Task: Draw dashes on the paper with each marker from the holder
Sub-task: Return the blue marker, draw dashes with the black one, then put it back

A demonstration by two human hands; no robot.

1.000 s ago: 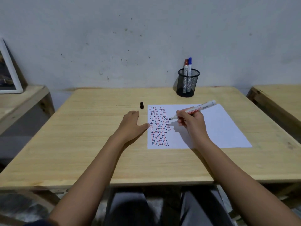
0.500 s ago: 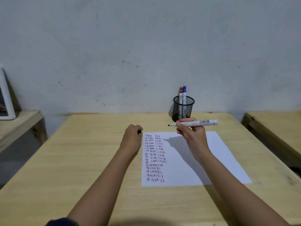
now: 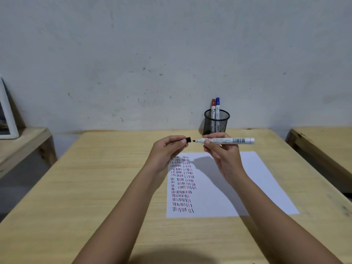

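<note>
My right hand [image 3: 223, 155] holds a white marker [image 3: 234, 141] level above the table, its black tip pointing left. My left hand [image 3: 166, 151] pinches the small black cap [image 3: 188, 139] just left of that tip, a small gap between them. Below both hands lies the white paper [image 3: 247, 187], its left part filled with columns of black, red and blue dashes [image 3: 182, 184]. At the back of the table stands the black mesh holder [image 3: 216, 121] with a red marker [image 3: 213, 107] and a blue marker [image 3: 217, 106] upright in it.
The wooden table [image 3: 95, 187] stands against a grey wall. A second wooden table [image 3: 323, 141] is at the right. At the left a low wooden bench [image 3: 21, 141] carries a white picture frame [image 3: 7, 119].
My left hand picked the cap up from the table and raised it. My right hand lifted the marker off the paper and turned it level, tip toward the cap. The camera tilted upward.
</note>
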